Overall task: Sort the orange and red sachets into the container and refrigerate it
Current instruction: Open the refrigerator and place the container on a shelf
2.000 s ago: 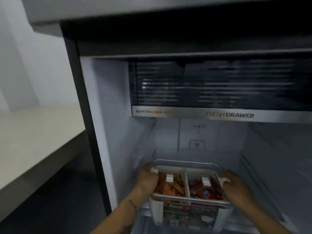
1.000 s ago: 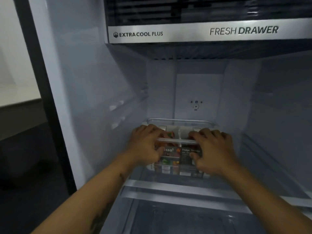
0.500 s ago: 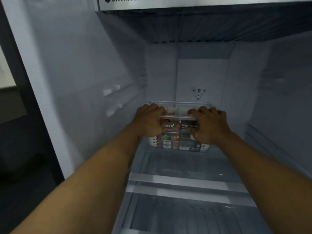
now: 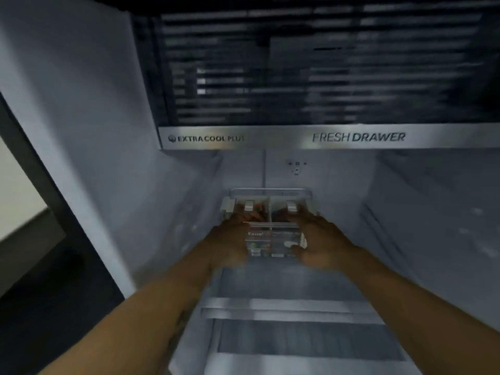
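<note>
Container (image 4: 272,243): on the fridge shelf (image 4: 284,280), far back, below the drawer label strip (image 4: 324,137). Our left hand (image 4: 230,244) and right hand (image 4: 322,244) flank its near corners; whether either grip is closed on it, we cannot tell through blur. Risk: pulling back with fingers caught could drag or tip it. Sachets inside barely discernible; colours unclear.

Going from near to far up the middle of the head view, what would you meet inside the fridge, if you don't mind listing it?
Shelf front rail → bare shelf → container held between left hand and right hand → back wall.
</note>
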A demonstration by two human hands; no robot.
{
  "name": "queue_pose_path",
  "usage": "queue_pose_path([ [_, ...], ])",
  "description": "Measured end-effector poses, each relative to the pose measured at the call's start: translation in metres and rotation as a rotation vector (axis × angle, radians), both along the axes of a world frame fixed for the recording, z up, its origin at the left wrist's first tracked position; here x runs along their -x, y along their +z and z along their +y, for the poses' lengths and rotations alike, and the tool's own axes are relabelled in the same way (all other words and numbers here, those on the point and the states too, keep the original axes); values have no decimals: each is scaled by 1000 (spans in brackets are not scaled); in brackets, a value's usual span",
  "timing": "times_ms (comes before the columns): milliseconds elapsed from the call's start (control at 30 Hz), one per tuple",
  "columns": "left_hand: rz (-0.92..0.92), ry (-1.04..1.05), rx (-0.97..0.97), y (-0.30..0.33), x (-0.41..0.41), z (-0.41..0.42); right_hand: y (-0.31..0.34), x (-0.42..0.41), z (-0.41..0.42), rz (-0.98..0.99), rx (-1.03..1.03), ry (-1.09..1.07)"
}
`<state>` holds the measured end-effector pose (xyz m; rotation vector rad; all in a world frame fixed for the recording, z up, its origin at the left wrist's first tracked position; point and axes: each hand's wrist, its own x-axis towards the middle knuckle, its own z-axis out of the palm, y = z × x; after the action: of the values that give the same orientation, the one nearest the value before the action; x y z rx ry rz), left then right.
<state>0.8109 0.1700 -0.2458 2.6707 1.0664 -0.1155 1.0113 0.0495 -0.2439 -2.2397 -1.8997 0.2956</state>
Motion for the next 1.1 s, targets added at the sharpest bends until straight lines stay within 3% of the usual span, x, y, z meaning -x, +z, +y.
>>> queue_pose_path([
  [167,-121,-25,79,80,16,-76,70,29,-59,90,-4,-7],
  [367,-6,-46,52,148,52,-149,135,61,-123,155,73,-54],
  [700,-75,-47,-35,271,149,-243,259,150,-237,115,13,-150],
  [1100,-321,-204,-38,324,240,-349,342,250,-368,90,-83,-228],
])
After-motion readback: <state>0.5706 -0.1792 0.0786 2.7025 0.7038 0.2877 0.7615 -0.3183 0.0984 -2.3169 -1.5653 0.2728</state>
